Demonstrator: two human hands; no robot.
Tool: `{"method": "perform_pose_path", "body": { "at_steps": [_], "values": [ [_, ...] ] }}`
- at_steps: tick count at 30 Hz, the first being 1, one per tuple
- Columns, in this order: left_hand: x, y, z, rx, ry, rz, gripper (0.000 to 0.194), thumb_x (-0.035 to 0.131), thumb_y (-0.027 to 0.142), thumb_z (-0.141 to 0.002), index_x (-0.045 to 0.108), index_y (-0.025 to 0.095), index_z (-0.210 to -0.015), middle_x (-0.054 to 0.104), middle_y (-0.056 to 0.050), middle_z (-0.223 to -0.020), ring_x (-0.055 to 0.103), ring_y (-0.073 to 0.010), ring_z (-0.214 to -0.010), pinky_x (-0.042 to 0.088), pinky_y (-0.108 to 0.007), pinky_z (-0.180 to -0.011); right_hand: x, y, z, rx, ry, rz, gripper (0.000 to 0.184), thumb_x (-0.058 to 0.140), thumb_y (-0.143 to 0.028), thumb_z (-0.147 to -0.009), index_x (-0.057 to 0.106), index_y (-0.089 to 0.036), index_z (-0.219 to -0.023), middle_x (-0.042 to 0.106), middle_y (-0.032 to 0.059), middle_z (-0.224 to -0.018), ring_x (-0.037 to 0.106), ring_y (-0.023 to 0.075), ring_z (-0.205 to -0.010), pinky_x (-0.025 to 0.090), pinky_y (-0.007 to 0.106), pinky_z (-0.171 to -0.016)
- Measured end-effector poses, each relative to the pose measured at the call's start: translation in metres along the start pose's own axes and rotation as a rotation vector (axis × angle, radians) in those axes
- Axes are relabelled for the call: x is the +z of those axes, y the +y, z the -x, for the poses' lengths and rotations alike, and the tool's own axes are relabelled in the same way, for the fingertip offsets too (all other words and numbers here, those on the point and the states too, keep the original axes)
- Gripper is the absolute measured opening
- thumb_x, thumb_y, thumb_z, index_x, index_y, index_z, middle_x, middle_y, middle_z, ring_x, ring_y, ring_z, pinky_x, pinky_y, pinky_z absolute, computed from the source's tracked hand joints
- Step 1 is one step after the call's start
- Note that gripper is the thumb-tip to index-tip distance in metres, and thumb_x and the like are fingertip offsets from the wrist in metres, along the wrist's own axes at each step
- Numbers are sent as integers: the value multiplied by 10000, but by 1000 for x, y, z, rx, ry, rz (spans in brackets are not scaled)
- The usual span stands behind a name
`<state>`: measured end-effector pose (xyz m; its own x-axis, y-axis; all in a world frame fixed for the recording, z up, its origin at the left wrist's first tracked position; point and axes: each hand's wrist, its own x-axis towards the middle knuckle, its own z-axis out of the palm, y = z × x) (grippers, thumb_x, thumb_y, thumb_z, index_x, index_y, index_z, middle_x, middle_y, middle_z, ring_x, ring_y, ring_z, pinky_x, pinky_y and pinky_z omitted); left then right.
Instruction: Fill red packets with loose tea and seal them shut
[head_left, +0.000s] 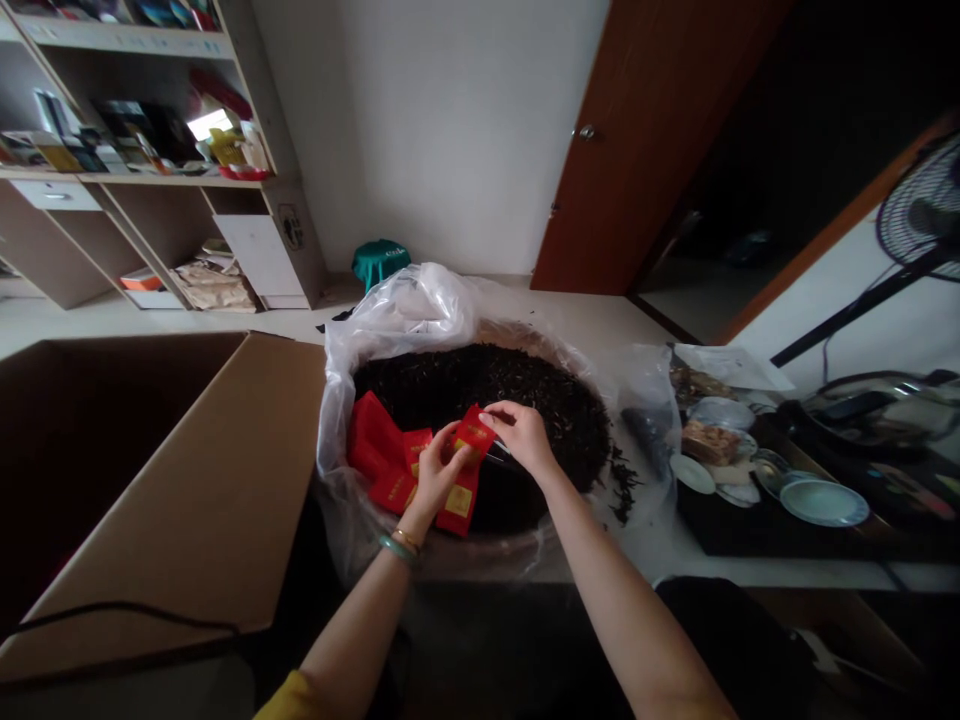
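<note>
Over a plastic-lined heap of dark loose tea leaves point(555, 400), both hands hold a small red packet point(474, 430) with a gold label. My left hand point(435, 475) wears bangles at the wrist, and its thumb and fingers are closed on the packet's lower left side. My right hand point(521, 432) pinches the packet's upper right corner. Below and to the left, several more red packets point(375, 450) lie on the leaves, partly behind my left hand. A shiny metal thing point(501, 456) shows beneath my right hand, mostly hidden.
Clear plastic sheeting point(341, 400) surrounds the leaves. To the left stands an open cardboard box point(277, 430). A tray point(720, 535) with a bowl point(823, 500) and other dishes is on the right, near a fan point(922, 210). Shelves point(135, 40) and a door point(637, 140) lie beyond.
</note>
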<state>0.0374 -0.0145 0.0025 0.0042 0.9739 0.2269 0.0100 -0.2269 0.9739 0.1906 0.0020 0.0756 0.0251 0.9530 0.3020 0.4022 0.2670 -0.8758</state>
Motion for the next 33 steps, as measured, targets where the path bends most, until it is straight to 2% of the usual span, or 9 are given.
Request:
{"method": "perform_pose_path", "body": {
  "at_steps": [3, 7, 12, 16, 20, 25, 27, 31, 33],
  "values": [
    [-1, 8, -2, -203, -132, 188, 468, 749, 442, -646, 666, 128, -983, 717, -90, -919, 668, -212, -783, 531, -306, -710, -4, 4, -4, 34, -35, -39, 205, 626, -365, -740, 713, -187, -791, 731, 38, -758, 658, 191, -690, 513, 294, -657],
    [-1, 16, -1, -318, -218, 299, 479, 805, 437, -564, 688, 120, -904, 727, -58, -784, 656, -182, -654, 524, -277, -629, 4, 7, -7, 36, -110, -73, 235, 645, -399, -724, 719, -187, -794, 735, 40, -772, 669, 199, -730, 522, 303, -695],
    [0, 19, 0, -285, -130, 324, 446, 803, 393, -576, 681, 122, -909, 729, -49, -798, 651, -169, -659, 519, -274, -645, 7, 12, -20, 103, 48, -81, 382, 533, -457, -813, 672, -158, -1006, 703, 89, -893, 648, 195, -741, 531, 300, -613],
    [0, 13, -4, -181, -45, 295, 386, 787, 340, -598, 675, 131, -903, 724, -43, -847, 650, -172, -736, 510, -282, -712, -3, 3, -17, -137, 157, 111, 376, 570, -409, -822, 625, -198, -1129, 604, 122, -1140, 588, 225, -970, 535, 332, -717],
    [1, 6, -7, -78, -48, 229, 333, 772, 328, -606, 672, 149, -868, 707, -20, -823, 628, -168, -762, 496, -277, -729, -9, -12, 0, -439, -75, 311, 140, 628, -340, -820, 714, -240, -869, 633, 68, -1018, 526, 228, -1058, 437, 408, -959],
    [3, 4, -6, -63, -55, 152, 333, 768, 372, -585, 681, 155, -822, 687, -15, -759, 605, -169, -717, 486, -257, -649, -7, -15, 6, -358, -373, 576, 66, 723, -273, -741, 730, -213, -768, 652, 75, -901, 548, 239, -949, 470, 396, -862],
    [3, 4, -5, -68, -70, 131, 315, 765, 356, -591, 680, 150, -814, 680, -8, -738, 597, -160, -690, 480, -250, -633, -7, -16, 6, -343, -375, 578, 47, 692, -243, -769, 725, -215, -752, 654, 64, -889, 565, 214, -909, 476, 363, -834],
    [2, 6, -5, -77, -54, 132, 291, 759, 326, -614, 673, 146, -825, 689, -9, -765, 609, -157, -702, 486, -253, -658, -13, -23, 5, -337, -245, 609, 75, 700, -255, -768, 715, -214, -829, 665, 61, -917, 580, 213, -906, 465, 337, -830],
    [1, 7, -4, -92, -69, 160, 305, 754, 329, -631, 674, 147, -862, 702, -23, -814, 627, -169, -741, 496, -266, -685, -15, -25, 5, -294, -291, 689, 102, 707, -295, -765, 718, -212, -823, 678, 68, -875, 598, 226, -863, 461, 329, -775]
  ]
}}
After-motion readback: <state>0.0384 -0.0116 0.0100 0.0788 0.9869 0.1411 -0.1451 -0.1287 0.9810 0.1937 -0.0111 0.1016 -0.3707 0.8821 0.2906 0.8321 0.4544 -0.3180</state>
